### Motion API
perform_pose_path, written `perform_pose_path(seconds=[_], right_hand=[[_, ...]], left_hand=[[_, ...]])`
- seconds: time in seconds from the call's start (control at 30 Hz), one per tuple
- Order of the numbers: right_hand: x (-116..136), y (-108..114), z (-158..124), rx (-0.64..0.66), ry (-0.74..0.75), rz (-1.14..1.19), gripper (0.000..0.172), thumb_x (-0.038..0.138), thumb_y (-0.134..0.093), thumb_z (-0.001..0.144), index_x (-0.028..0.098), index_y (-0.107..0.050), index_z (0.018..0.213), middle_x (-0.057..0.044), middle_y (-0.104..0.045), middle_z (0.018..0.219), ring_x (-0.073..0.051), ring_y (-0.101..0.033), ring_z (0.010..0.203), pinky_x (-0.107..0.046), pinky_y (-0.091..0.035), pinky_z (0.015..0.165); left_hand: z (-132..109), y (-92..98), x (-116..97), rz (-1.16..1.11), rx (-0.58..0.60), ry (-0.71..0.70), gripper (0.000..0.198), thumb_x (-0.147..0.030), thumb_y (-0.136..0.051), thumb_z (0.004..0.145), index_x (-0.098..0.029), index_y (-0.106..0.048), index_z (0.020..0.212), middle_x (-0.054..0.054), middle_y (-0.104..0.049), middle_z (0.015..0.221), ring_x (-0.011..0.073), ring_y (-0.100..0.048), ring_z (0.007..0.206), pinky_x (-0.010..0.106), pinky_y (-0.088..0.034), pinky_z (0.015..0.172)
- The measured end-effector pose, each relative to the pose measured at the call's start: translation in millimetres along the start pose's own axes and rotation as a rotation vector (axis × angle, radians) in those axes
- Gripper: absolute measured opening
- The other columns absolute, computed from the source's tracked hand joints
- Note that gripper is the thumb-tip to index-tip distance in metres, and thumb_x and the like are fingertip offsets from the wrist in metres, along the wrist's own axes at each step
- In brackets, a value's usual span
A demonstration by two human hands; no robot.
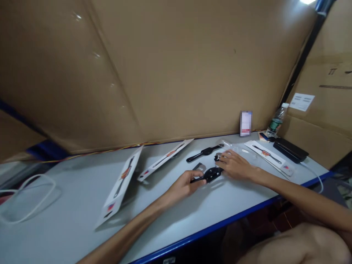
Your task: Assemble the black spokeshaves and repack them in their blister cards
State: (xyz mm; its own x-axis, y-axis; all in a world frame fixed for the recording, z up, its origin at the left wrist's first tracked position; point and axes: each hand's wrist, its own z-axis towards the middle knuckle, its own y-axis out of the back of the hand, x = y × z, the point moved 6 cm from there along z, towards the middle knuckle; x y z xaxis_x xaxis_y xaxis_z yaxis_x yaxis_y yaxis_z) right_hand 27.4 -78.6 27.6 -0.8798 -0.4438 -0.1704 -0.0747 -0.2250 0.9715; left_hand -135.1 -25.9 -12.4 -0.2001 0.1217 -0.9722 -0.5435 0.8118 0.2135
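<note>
My left hand (pixel 189 183) is closed around the left handle of a black spokeshave (pixel 211 175), held low over the grey table. My right hand (pixel 235 165) lies over the tool's other end and hides that handle, its fingers curled. At its fingertips is a small dark piece (pixel 217 157), too small to name. A flat grey metal blade (pixel 200 168) shows just beyond my left fingers. Behind both hands a second black spokeshave part (pixel 205 152) rests on the table.
Two packaging cards (pixel 125 183) (pixel 166 157) stand tilted at left; more cards (pixel 268 156) lie at right beside clear plastic (pixel 247 151). Farther off are a phone (pixel 245 124), a water bottle (pixel 277 120) and a black case (pixel 290 149). A white cable (pixel 35 176) loops at left; cardboard (pixel 178 73) walls the back.
</note>
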Motion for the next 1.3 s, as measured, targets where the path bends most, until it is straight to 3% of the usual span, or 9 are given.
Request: perform_pose_path(seconds=[0.1, 0.23, 0.3, 0.37, 0.5, 0.63, 0.77, 1.1, 1.3], right_hand=[[2, 1, -5, 0.239, -0.031, 0.213, 0.017, 0.017, -0.057, 0.094, 0.018, -0.073, 0.098, -0.006, -0.073, 0.084, -0.018, -0.064, 0.076, -0.028, -0.043, 0.069], [9, 13, -7, 0.234, -0.077, 0.443, 0.012, 0.022, -0.061, 0.093, 0.018, -0.072, 0.089, 0.0, -0.064, 0.071, -0.012, -0.052, 0.063, -0.025, -0.031, 0.06], [5, 17, -6, 0.246, -0.101, 0.536, 0.011, 0.023, -0.064, 0.091, 0.017, -0.072, 0.086, 0.002, -0.058, 0.067, -0.011, -0.047, 0.062, -0.025, -0.03, 0.06], [-10, 20, -6, 0.253, -0.165, 0.607, 0.011, 0.024, -0.067, 0.088, 0.016, -0.073, 0.083, 0.004, -0.053, 0.062, -0.01, -0.044, 0.06, -0.025, -0.028, 0.059], [-62, 25, -12, 0.113, -0.445, 0.626, 0.017, 0.029, -0.064, 0.086, 0.015, -0.072, 0.078, 0.004, -0.051, 0.061, -0.011, -0.042, 0.059, -0.025, -0.024, 0.057], [-98, 25, -14, -0.049, -0.6, 0.492, 0.019, 0.031, -0.063, 0.085, 0.016, -0.071, 0.077, 0.002, -0.055, 0.065, -0.014, -0.047, 0.064, -0.026, -0.024, 0.059], [-100, 12, 6, -0.068, -0.56, 0.44, 0.014, 0.029, -0.065, 0.086, 0.018, -0.073, 0.081, 0.001, -0.06, 0.069, -0.014, -0.05, 0.067, -0.026, -0.025, 0.061], [-103, -6, 80, 0.054, -0.337, 0.28, 0.012, 0.027, -0.062, 0.079, 0.022, -0.073, 0.081, -0.002, -0.062, 0.068, -0.015, -0.045, 0.061, -0.029, -0.023, 0.059], [-111, -19, 117, 0.168, -0.205, 0.334, 0.011, 0.024, -0.06, 0.079, 0.021, -0.07, 0.082, -0.001, -0.063, 0.068, -0.014, -0.047, 0.061, -0.028, -0.026, 0.059]], left_hand=[[-3, -4.9, -3, -0.012, 0.078, 0.01, 0.041, -0.055, -0.076, 0.075, -0.018, -0.058, 0.072, -0.009, -0.031, 0.047, 0.0072, -0.024, 0.041, 0.025, -0.013, 0.042], [-3, -1.8, -5, -0.009, 0.093, 0.018, 0.045, -0.059, -0.079, 0.072, -0.018, -0.062, 0.075, -0.01, -0.032, 0.043, 0.0063, -0.023, 0.037, 0.022, -0.013, 0.038], [-2, 4.3, -4, -0.076, 0.037, 0.047, 0.051, -0.067, -0.075, 0.073, -0.017, -0.063, 0.082, -0.01, -0.036, 0.041, 0.0071, -0.026, 0.034, 0.021, -0.016, 0.036], [1, 16.6, -3, -0.192, -0.119, 0.052, 0.057, -0.072, -0.069, 0.075, -0.017, -0.064, 0.09, -0.008, -0.043, 0.043, 0.0088, -0.031, 0.034, 0.02, -0.02, 0.034], [4, 35.8, 3, -0.303, -0.391, -0.006, 0.056, -0.074, -0.068, 0.073, -0.019, -0.057, 0.072, -0.01, -0.034, 0.04, 0.0067, -0.023, 0.034, 0.019, -0.014, 0.034], [7, 27.8, 8, -0.279, -0.382, -0.013, 0.061, -0.077, -0.067, 0.07, -0.023, -0.044, 0.056, -0.012, -0.021, 0.039, 0.0051, -0.016, 0.035, 0.021, -0.009, 0.037], [3, 19.6, 4, -0.15, -0.377, -0.038, 0.058, -0.073, -0.064, 0.074, -0.022, -0.045, 0.054, -0.009, -0.026, 0.041, 0.0058, -0.018, 0.038, 0.023, -0.011, 0.039], [-12, 26.2, -4, 0.255, -0.432, -0.108, 0.044, -0.056, -0.052, 0.088, -0.021, -0.05, 0.06, -0.007, -0.027, 0.049, 0.01, -0.022, 0.047, 0.025, -0.019, 0.047], [-25, 24.9, -14, 0.564, -0.424, -0.303, 0.038, -0.032, -0.051, 0.095, -0.021, -0.044, 0.06, -0.005, -0.03, 0.051, 0.0095, -0.028, 0.044, 0.026, -0.023, 0.049]])
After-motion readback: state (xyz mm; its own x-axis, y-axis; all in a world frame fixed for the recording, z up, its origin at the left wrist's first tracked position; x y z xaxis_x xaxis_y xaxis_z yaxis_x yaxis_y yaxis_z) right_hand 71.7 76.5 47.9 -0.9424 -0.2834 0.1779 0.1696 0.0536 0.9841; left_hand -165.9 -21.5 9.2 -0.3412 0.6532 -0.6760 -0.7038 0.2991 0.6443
